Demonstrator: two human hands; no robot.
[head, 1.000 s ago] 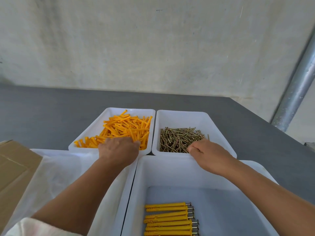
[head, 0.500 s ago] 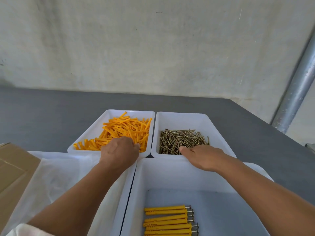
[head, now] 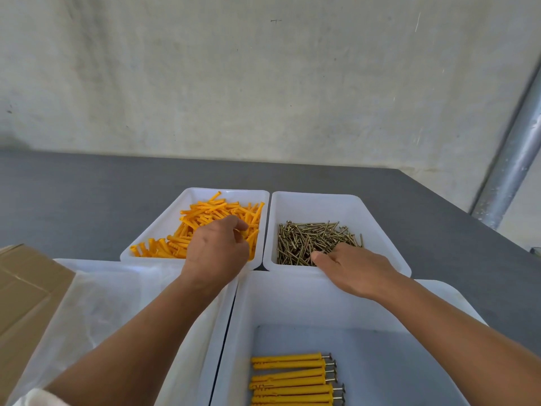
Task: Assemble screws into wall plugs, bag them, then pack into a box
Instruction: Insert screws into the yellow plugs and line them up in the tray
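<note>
A heap of orange wall plugs [head: 205, 216] fills the left white tray [head: 228, 191]. My left hand [head: 216, 253] reaches into it with curled fingers, pinching an orange plug at its fingertips. Brass screws [head: 304, 238] lie in the right white tray [head: 319, 196]. On the near part of that pile rests my right hand [head: 354, 268], fingers stretched onto the screws and thumb held apart; nothing shows in its grasp. Several assembled plugs with screws [head: 292, 379] lie in rows in the big white bin [head: 292, 291] close to me.
Another white bin holding clear plastic bags [head: 102, 303] stands at the near left, with a cardboard box [head: 26, 282] beside it. The trays sit on a dark grey table [head: 87, 194] against a pale wall. A metal pipe [head: 515, 159] runs up at the right.
My left hand has pushed further into the plug tray and curled its fingers on a plug. My right hand has slid left along the near edge of the screw pile.
</note>
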